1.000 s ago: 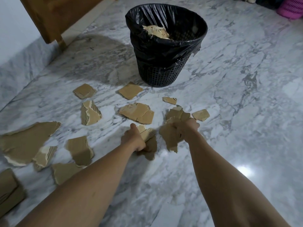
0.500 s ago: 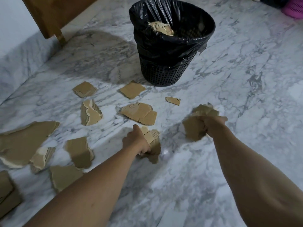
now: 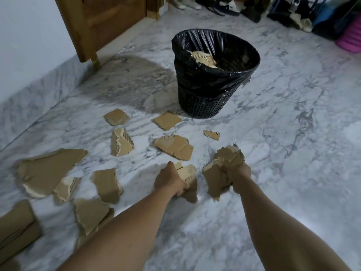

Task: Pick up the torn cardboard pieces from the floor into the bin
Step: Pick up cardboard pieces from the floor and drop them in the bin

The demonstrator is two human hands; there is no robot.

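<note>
A black mesh bin (image 3: 203, 106) lined with a black bag stands on the marble floor ahead, with cardboard scraps (image 3: 203, 58) inside. My left hand (image 3: 170, 180) grips a small bunch of torn cardboard (image 3: 188, 173) low over the floor. My right hand (image 3: 237, 175) grips a bigger crumpled bundle of cardboard pieces (image 3: 222, 165), held just right of the left hand. Several torn brown pieces lie loose on the floor, among them a large one (image 3: 48, 169) at the left and a mid-sized one (image 3: 173, 146) between my hands and the bin.
A wooden door (image 3: 101, 22) stands at the back left beside a white wall. Shoes and a rack (image 3: 293, 14) line the far right, with a pink basket (image 3: 349, 40). A folded cardboard piece (image 3: 15, 229) lies at the lower left.
My right hand has come back toward the left hand with its bundle, and the small piece it reached for is gone from the floor. The view has tilted up, showing more of the room.
</note>
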